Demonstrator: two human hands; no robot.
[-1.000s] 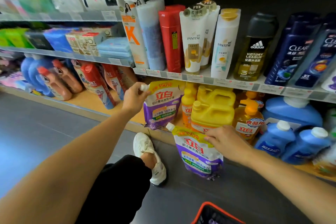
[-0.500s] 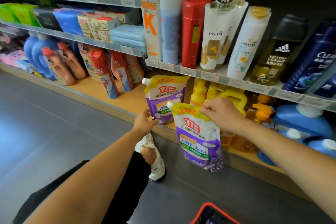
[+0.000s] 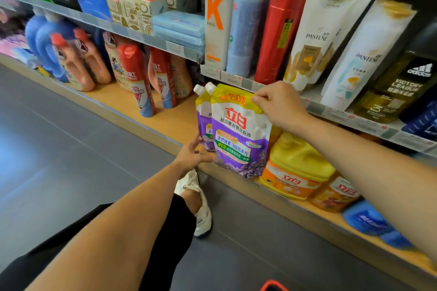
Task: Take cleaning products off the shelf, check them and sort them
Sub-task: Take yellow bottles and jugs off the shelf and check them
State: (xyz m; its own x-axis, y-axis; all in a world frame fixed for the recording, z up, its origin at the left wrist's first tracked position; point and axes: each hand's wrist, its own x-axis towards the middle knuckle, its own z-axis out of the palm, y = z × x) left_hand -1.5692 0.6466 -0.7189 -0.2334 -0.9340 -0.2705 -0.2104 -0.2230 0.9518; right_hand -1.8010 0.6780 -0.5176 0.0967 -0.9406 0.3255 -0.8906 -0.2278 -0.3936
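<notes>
Item: lavender detergent pouch [image 3: 238,134], raised from over the floor, now held upright at bottom shelf [image 3: 170,123] edge, before second pouch [image 3: 203,123]. Top edge pinched by right grip [image 3: 281,106]; left grip [image 3: 189,157] spread, lowered to pouch bases. Return to shelf judged underway.

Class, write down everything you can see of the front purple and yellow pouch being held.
The front pouch is soft glossy plastic: yellow top, red characters on white, purple lavender-printed base, white spout cap upper left. It stands nearly upright at the front edge of the bottom shelf, before a matching pouch. The right hand pinches its top right corner; the left hand reaches its lower left with spread fingers.
</notes>
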